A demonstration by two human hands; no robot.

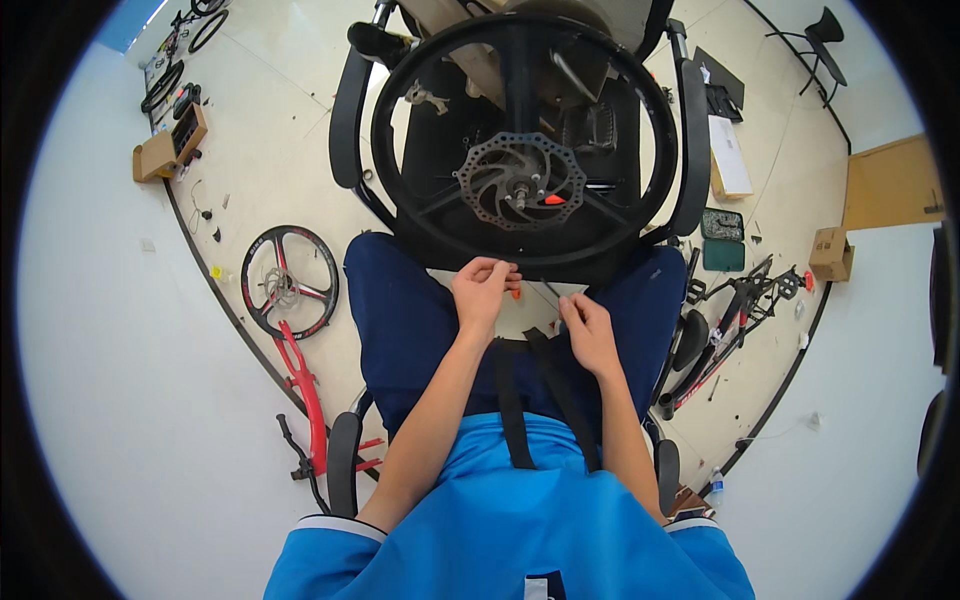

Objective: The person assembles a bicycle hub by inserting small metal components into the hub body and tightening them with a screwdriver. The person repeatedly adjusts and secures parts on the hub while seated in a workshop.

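A black bicycle wheel (521,95) with broad spokes lies on the office chair in front of me. A silver brake disc (478,188) with a drilled edge sits around its hub and axle (521,196). My left hand (482,292) is just below the near rim, thumb and fingers pinched together; anything between them is too small to make out. Beside it, my right hand (591,332) is closed on a thin dark rod-like tool (551,289), its tip slanting up and left toward the rim. A small orange piece (516,294) shows by my left fingertips; whether they touch it is unclear.
The chair's armrests (347,125) flank the wheel; an orange-tipped tool (555,200) shows beneath it. Left on the floor are another wheel (290,283) and a red frame (308,400). At right are a dark bike frame (735,325), a green tool case (723,240) and a cardboard box (831,254).
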